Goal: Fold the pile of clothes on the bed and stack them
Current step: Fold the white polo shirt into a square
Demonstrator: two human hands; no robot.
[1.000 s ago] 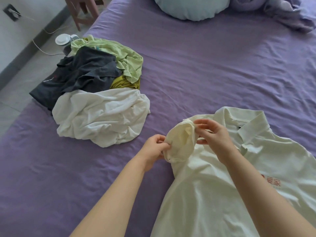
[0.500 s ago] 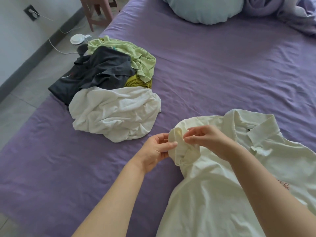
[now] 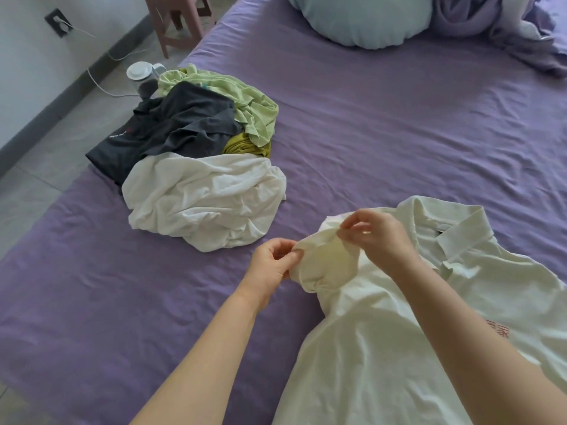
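L hand [image 3: 273, 262] fingers pinch near edge of sleeve cuff [image 3: 322, 259]; R hand [image 3: 372, 237] thumb + forefinger pinch far edge, sleeve mouth held open, bunched. Cream polo shirt [image 3: 383, 348] lies collar-up on purple sheet [image 3: 399, 133], soft knit, creased, not yet folded. Pile [image 3: 196, 154] to the L, well apart: white, dark grey, lime, olive pieces, all crumpled. No stack visible; task looks barely begun

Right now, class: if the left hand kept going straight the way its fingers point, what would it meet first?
The left hand already pinches the pale polo shirt's sleeve; its fingers point right, so it would likely run into the right hand holding the same sleeve, though depth is unclear.
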